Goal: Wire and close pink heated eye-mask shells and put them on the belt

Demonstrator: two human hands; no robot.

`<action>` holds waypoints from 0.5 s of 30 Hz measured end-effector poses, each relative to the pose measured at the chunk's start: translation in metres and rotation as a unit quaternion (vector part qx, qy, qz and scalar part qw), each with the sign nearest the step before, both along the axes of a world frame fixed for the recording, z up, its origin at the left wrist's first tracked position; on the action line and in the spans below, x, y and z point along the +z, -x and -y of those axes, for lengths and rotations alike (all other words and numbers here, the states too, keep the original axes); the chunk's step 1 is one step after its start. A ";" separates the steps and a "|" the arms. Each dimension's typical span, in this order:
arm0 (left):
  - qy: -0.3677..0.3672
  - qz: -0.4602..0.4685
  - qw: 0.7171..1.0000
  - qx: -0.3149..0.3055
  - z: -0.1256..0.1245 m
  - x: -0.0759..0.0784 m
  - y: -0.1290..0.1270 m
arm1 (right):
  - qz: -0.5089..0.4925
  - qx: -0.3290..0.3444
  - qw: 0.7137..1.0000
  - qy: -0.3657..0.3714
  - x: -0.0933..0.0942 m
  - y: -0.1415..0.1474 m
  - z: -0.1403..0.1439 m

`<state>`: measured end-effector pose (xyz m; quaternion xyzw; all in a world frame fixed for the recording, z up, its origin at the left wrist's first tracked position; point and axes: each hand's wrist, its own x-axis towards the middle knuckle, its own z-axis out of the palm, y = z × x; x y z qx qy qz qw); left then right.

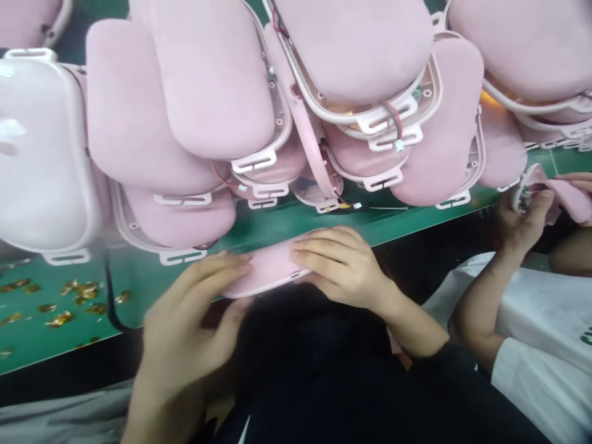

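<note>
Pink padded shell (272,265): held in a two-handed grip, left hand (194,314) and right hand (342,265) closed on opposite ends. Beyond the grip, stacked pink shells (208,92) on the green tabletop (296,222).

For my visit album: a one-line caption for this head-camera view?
Both hands, left and right, grip a pink padded piece beside piled ones.

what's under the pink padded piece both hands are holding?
Under the pink padded oval piece, only the green table's front edge and dark clothing show. Left hand and right hand grip its ends; fingers cover its underside, so any frame or wiring there is hidden.
</note>
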<state>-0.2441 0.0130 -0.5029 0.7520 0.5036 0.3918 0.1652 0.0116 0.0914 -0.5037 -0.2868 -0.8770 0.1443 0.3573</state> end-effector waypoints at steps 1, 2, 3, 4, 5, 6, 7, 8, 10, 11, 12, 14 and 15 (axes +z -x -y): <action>-0.002 -0.035 0.999 -0.001 0.000 0.003 -0.002 | -0.005 0.007 1.000 0.007 -0.001 -0.001 -0.001; -0.013 -0.061 0.998 -0.003 0.000 0.005 -0.006 | -0.004 0.014 1.000 0.014 -0.001 -0.002 -0.001; -0.028 -0.077 0.997 -0.007 0.000 0.006 -0.010 | 0.001 0.022 1.000 0.022 -0.001 -0.003 -0.001; -0.046 -0.088 0.995 -0.009 -0.001 0.007 -0.014 | 0.003 0.028 0.999 0.029 -0.001 -0.004 0.000; -0.062 -0.096 0.993 -0.002 -0.002 0.006 -0.018 | 0.001 0.030 0.999 0.036 -0.001 -0.004 0.001; -0.073 -0.105 0.992 0.010 -0.003 0.005 -0.022 | -0.008 0.026 0.999 0.041 -0.002 -0.005 0.002; -0.081 -0.112 0.990 0.023 -0.004 0.004 -0.025 | -0.022 0.017 0.999 0.044 -0.004 -0.004 0.003; -0.087 -0.111 0.989 0.034 -0.004 0.003 -0.028 | -0.039 0.005 0.998 0.047 -0.006 -0.004 0.004; -0.089 -0.092 0.991 0.042 -0.005 0.000 -0.033 | -0.066 -0.021 0.996 0.050 -0.011 -0.001 0.008; -0.090 -0.081 0.992 0.044 -0.005 -0.002 -0.034 | -0.071 -0.029 0.996 0.051 -0.013 0.001 0.009; -0.091 -0.072 0.992 0.047 -0.005 -0.003 -0.036 | -0.073 -0.034 0.996 0.049 -0.015 0.003 0.011; -0.098 -0.054 0.992 0.064 -0.005 -0.004 -0.038 | -0.072 -0.043 0.996 0.039 -0.018 0.008 0.013; -0.101 -0.048 0.991 0.073 -0.005 -0.005 -0.039 | -0.074 -0.048 0.996 0.032 -0.018 0.010 0.014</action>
